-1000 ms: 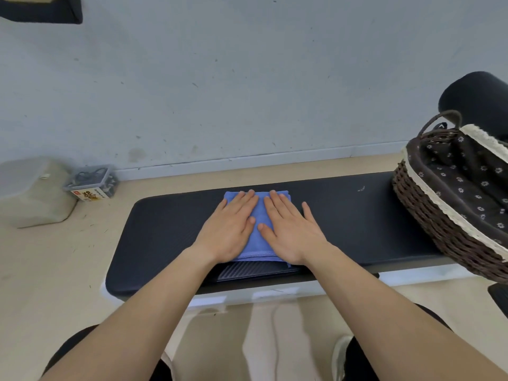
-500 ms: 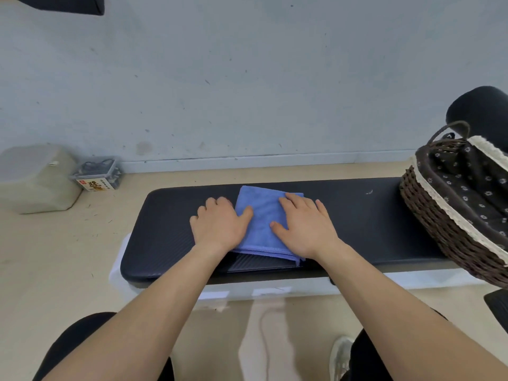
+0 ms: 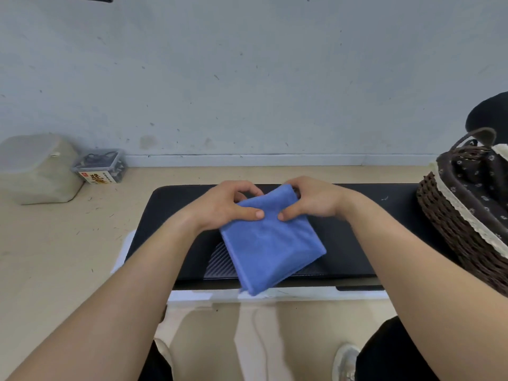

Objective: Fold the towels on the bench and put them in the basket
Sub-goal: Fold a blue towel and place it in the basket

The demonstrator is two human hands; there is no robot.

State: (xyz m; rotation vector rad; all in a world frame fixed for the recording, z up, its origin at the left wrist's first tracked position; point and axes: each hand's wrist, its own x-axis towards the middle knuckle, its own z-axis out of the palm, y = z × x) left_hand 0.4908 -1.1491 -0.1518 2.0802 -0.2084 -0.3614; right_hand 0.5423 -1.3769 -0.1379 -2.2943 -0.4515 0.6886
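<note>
A folded blue towel (image 3: 270, 243) is lifted off the black padded bench (image 3: 354, 215), tilted with its near corner hanging toward me. My left hand (image 3: 222, 207) pinches its far left edge, thumb on top and fingers curled under. My right hand (image 3: 313, 202) pinches the far right edge the same way. The brown wicker basket (image 3: 450, 226) with a dark flowered lining stands on the bench's right end, an arm's reach from the towel.
A grey wall runs behind the bench. On the tan floor to the left stand a translucent plastic tub (image 3: 35, 169) and a small clear box (image 3: 100, 166) with a label. A black rounded object (image 3: 489, 111) is behind the basket. My knees and a shoe (image 3: 346, 361) are below.
Both hands went from pressing flat on the towel to gripping its far edge and raising it off the bench. The view shifted so the basket sits further right.
</note>
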